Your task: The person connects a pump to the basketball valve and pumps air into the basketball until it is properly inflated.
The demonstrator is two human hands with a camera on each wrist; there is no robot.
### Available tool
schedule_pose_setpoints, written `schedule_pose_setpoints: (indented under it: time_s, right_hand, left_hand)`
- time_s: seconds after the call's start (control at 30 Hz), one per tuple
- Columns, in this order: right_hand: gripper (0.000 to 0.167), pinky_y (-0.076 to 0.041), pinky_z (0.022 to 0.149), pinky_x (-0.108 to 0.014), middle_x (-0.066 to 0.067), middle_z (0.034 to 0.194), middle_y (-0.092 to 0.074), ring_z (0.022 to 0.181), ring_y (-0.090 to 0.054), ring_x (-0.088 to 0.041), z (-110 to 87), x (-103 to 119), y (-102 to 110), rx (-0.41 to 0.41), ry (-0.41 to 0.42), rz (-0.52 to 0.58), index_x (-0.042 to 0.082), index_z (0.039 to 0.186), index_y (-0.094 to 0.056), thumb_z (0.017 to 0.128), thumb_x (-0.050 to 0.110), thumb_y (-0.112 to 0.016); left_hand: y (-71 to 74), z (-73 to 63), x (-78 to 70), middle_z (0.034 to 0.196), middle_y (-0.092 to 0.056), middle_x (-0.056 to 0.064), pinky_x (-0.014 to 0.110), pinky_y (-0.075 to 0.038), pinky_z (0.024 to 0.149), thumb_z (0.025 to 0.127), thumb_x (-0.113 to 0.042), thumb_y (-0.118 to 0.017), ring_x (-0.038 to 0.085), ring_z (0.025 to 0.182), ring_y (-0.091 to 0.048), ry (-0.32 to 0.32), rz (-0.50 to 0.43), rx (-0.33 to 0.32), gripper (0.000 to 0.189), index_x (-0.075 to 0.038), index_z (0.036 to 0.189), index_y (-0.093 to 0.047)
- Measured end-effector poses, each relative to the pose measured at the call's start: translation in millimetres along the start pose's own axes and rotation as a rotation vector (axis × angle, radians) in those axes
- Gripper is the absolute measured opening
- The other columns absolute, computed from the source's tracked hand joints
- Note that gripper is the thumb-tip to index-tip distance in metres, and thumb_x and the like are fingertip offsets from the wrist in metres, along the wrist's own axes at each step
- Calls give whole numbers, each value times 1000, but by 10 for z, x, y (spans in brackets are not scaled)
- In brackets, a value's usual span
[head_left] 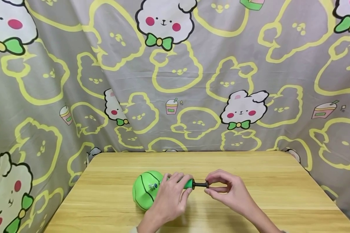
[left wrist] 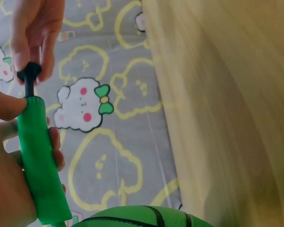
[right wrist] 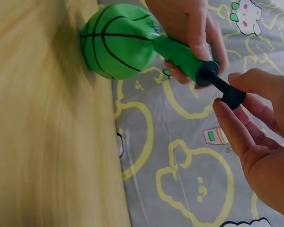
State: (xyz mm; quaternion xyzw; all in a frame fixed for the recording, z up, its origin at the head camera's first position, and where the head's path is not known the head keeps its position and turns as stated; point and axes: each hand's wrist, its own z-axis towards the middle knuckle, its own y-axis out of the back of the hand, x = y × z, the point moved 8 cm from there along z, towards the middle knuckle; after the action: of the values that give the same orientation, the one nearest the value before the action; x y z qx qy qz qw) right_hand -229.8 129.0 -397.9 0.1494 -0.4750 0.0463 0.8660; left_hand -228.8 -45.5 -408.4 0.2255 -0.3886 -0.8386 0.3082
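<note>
A green ball with black lines (head_left: 146, 191) is on the table, its surface dented near a small printed mark. Against its right side points a green hand pump (left wrist: 40, 161), its nozzle end at the ball in the right wrist view. My left hand (head_left: 170, 197) grips the pump's barrel, fingers curled round it. A short length of black rod sticks out of the barrel, ending in a black handle (right wrist: 234, 97). My right hand (head_left: 231, 191) pinches that handle between thumb and fingertips.
The light wooden table (head_left: 110, 168) spreads under both hands. Behind it and at its sides hangs a grey curtain (head_left: 189, 87) printed with yellow outlines and white cartoon animals.
</note>
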Motion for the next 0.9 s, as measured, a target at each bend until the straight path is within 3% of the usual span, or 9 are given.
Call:
schedule_pose_setpoints:
  time_s: [0.23,0.6,0.9]
  right_hand:
    - [28,-60,76,-39,-13,105,-68,96,-71,-24,5,53,142,-5,13,-22,8,108,-70,84,-3,-81]
    - [31,-59,78,-41,-19,108,-65,98,-71,-19,-4,124,443,-25,-2,-41,2,109,-68,83,-9,-79]
    - [28,-59,79,-43,-19,110,-66,101,-71,-22,-7,143,500,-14,0,18,-1,109,-70,83,-8,-79]
  left_hand:
    - [51,1,96,112,-68,-5,41,-44,91,99,-29,-61,12,105,-62,49,-24,13,27,-21,125,-66]
    - [179,24,220,109,-68,-5,38,-43,87,97,-26,-63,12,101,-63,64,-18,-54,26,-20,122,-66]
    - [156,21,203,107,-68,-5,38,-43,86,98,-25,-62,12,100,-62,56,-38,-50,26,-19,122,-67]
